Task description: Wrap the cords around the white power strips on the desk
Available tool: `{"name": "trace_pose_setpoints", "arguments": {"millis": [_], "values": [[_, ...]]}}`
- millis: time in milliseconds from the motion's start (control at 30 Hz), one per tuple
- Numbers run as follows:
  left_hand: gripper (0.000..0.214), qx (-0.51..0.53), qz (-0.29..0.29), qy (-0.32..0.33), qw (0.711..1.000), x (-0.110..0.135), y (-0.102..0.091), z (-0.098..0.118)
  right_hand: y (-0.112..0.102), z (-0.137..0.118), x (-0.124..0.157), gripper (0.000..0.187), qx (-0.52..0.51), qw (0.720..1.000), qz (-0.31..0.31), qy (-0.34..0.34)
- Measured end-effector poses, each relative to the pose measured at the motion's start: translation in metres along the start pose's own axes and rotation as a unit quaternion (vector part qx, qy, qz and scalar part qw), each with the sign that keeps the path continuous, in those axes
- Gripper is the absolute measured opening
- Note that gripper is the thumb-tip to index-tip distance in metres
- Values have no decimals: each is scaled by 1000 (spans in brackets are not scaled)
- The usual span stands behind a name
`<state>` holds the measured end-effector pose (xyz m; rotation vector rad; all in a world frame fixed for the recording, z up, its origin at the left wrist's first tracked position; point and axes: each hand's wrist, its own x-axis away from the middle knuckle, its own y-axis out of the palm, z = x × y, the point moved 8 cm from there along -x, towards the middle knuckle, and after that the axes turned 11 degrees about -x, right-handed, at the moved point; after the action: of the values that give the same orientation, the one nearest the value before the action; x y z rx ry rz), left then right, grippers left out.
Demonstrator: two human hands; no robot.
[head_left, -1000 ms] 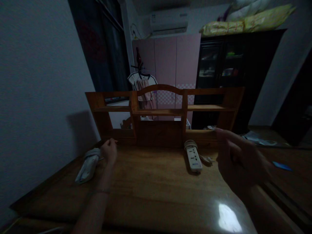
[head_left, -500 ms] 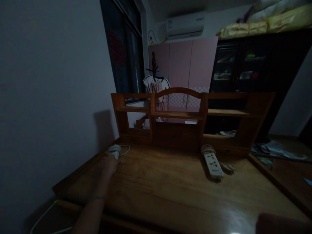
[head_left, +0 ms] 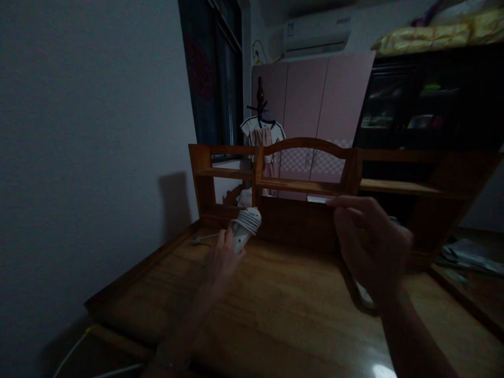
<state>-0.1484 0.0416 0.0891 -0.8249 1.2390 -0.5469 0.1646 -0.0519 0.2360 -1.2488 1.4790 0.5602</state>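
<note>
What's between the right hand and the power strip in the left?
Nothing visible stands between the right hand and the power strip in the left hand. The wooden shelf unit is behind that gap; the right hand hides most of a white item.

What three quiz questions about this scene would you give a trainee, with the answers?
1. Which hand holds the cord-wrapped white object?
2. True or false: the right hand partly hides another white object on the desk.
3. What is mounted above the pink cabinet? A) a clock B) an air conditioner C) a mirror

Key: 1. The left hand. 2. True. 3. B.
</note>
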Motion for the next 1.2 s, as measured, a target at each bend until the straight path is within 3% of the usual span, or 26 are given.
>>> {"name": "trace_pose_setpoints", "arguments": {"millis": [67,133,267,367,500,667,900,967,1067,1200], "values": [[82,29,4,83,996,2,-4,43,36,39,-33,23,19,995,-76,65],[86,49,22,174,983,9,-8,84,64,74,-44,28,-4,980,-170,100],[81,44,48,320,945,33,0,147,86,122,-26,36,-23,952,-276,126],[63,21,95,392,915,52,9,169,96,140,-10,36,-37,928,-348,131],[51,11,140,432,891,66,18,171,114,156,6,42,-79,875,-443,180],[50,11,140,442,886,71,21,164,133,170,34,56,-45,802,-552,224],[53,46,109,460,880,76,30,167,148,185,56,61,-44,763,-583,277],[58,67,85,453,885,76,35,168,149,190,56,63,-39,769,-572,283],[69,97,27,416,904,71,46,165,145,187,42,57,-56,813,-529,238],[67,172,-62,295,938,54,64,148,129,175,16,41,-48,875,-446,181]]}}
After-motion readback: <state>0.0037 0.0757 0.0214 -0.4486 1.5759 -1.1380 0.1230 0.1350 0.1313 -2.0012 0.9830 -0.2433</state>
